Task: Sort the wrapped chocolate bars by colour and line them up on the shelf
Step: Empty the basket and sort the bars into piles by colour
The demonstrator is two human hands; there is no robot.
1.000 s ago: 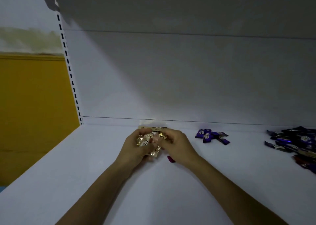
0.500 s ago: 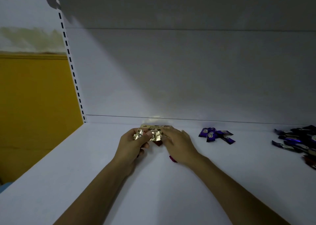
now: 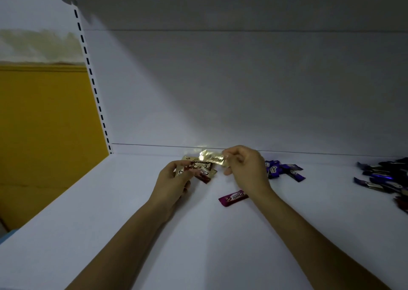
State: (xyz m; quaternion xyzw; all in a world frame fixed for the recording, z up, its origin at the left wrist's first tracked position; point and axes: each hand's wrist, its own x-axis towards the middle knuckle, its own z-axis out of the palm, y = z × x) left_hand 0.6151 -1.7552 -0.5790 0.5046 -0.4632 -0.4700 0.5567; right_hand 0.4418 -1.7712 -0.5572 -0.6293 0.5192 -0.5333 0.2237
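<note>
1. One gold bar (image 3: 212, 158) is pinched by its end in the right hand (image 3: 245, 168), raised near the back of the shelf (image 3: 110, 201). It is best laid flat, parallel beside the gold cluster (image 3: 205, 172).
2. That cluster is held at the fingertips of the left hand (image 3: 174, 179). Roughly four bars are seen; an exact count is blocked by overlap.
3. Elsewhere one magenta bar (image 3: 233, 198) and about five purple bars (image 3: 284, 170) are counted. The right-side pile (image 3: 384, 177) cannot be counted.

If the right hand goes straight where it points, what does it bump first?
Probably the back wall, close behind the gold bar the right hand pinches, though depth is unclear.
</note>
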